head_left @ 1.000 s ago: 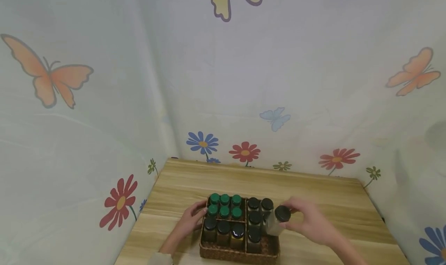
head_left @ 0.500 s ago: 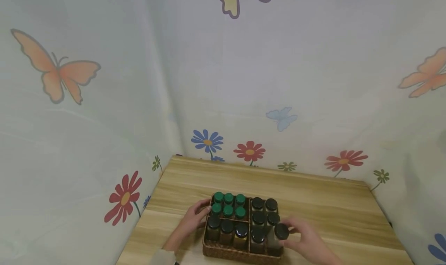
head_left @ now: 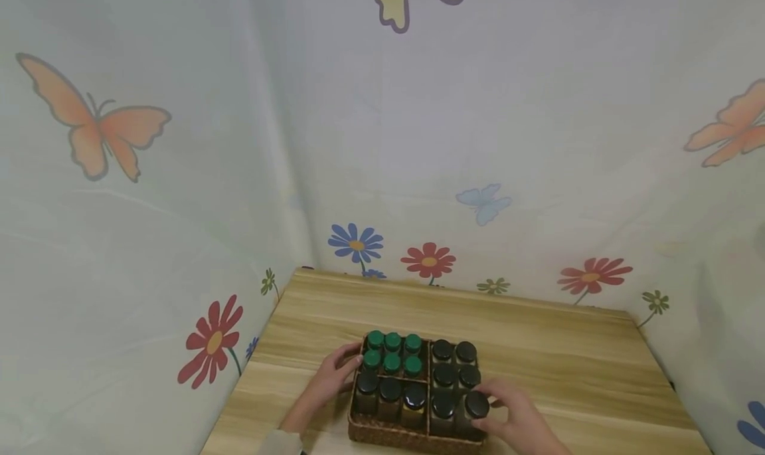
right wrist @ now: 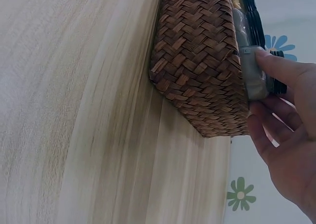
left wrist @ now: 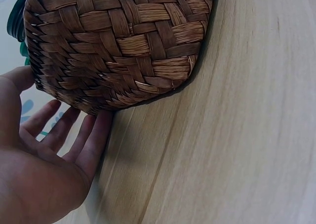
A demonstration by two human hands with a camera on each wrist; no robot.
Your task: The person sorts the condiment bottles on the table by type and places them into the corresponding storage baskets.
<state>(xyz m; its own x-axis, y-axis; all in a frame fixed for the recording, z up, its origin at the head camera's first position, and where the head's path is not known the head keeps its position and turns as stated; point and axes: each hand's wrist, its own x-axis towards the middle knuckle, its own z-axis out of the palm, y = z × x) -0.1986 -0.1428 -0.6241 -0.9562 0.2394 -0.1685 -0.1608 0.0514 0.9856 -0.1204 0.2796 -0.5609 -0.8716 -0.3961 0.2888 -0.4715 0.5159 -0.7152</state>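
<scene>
In the head view, a brown woven basket (head_left: 388, 433) with dividers holds rows of small jars. My right hand (head_left: 516, 418) pinches a clear jar with a black lid (head_left: 476, 404) between thumb and fingers, at the basket's front right corner. Seen from the right wrist, this jar (right wrist: 254, 76) sits low, its lower part hidden behind the woven wall (right wrist: 197, 51). My left hand (head_left: 329, 378) rests against the basket's left side. In the left wrist view its fairly straight fingers (left wrist: 88, 135) touch the woven wall (left wrist: 118, 41), the thumb near the rim.
Green-capped jars (head_left: 392, 362) fill the back left compartment, with black-lidded jars (head_left: 390, 390) in front of them. More black-lidded jars (head_left: 444, 375) stand in the right compartment. The wooden table (head_left: 556, 335) is bounded by a pale curtain (head_left: 382, 143) printed with flowers and butterflies.
My right hand has brought the black-lidded jar from above the right compartment down into its front right corner. The left hand has stayed at the basket's side. The head view has shifted slightly.
</scene>
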